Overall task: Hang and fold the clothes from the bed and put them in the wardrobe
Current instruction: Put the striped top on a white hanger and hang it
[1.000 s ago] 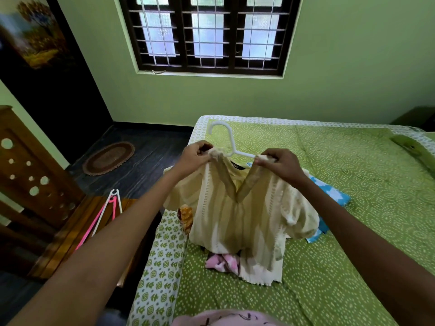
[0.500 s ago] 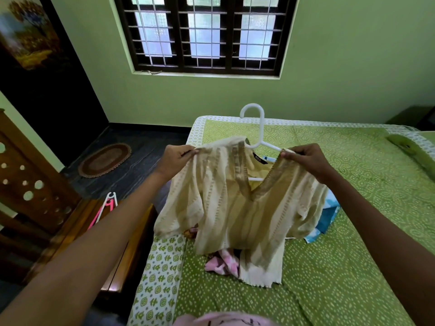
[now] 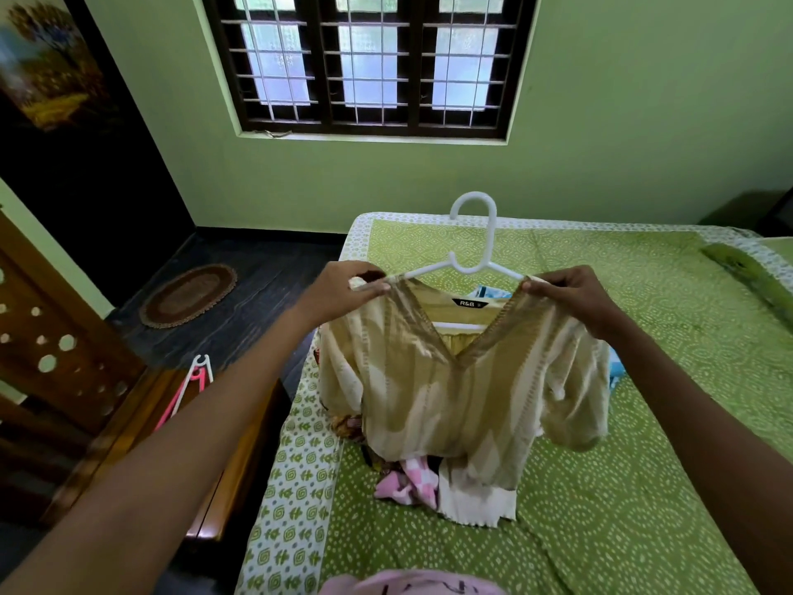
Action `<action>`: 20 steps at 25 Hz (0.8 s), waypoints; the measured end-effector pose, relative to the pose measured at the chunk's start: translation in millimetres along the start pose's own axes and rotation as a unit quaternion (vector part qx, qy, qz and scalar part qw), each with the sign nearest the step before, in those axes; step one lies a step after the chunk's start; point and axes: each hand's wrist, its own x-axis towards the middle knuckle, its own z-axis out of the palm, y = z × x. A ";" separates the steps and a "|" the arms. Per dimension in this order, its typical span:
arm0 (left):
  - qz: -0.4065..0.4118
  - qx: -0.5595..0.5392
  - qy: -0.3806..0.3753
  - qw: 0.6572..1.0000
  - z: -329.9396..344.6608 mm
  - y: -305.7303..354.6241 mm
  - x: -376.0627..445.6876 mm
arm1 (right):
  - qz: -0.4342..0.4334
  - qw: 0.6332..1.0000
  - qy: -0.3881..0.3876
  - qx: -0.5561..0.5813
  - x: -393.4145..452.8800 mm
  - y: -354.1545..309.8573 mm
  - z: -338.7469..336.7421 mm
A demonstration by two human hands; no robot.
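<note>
Cream-and-tan striped V-neck top (image 3: 450, 392) hangs on white plastic hanger (image 3: 476, 255) above green patterned bedspread (image 3: 643, 487). Left hand (image 3: 347, 289), 9 o'clock, and right hand (image 3: 575, 298), 3 o'clock, each pinch a shoulder, apparently against the hanger arms.

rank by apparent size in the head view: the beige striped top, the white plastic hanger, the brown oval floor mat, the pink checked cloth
1. Beige striped top, by far the largest.
2. White plastic hanger.
3. Brown oval floor mat, though it lies farther off, so it looks smaller than it is.
4. Pink checked cloth, mostly hidden under the top.
</note>
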 end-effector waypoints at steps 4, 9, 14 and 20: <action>-0.018 0.002 -0.027 0.999 18.3 33.1 15.4 | -0.034 0.999 -0.020 0.011 3.0 -14.8 14.9; -0.122 0.034 0.071 0.989 39.0 58.3 27.7 | -0.091 0.991 -0.069 -0.075 4.9 -27.2 39.7; -0.189 0.057 0.127 0.972 26.7 42.7 22.3 | -0.088 0.986 0.099 -0.103 -1.7 -3.8 15.6; -0.193 0.041 0.142 0.970 16.2 38.0 24.5 | -0.047 0.985 0.127 -0.105 -35.8 44.1 34.7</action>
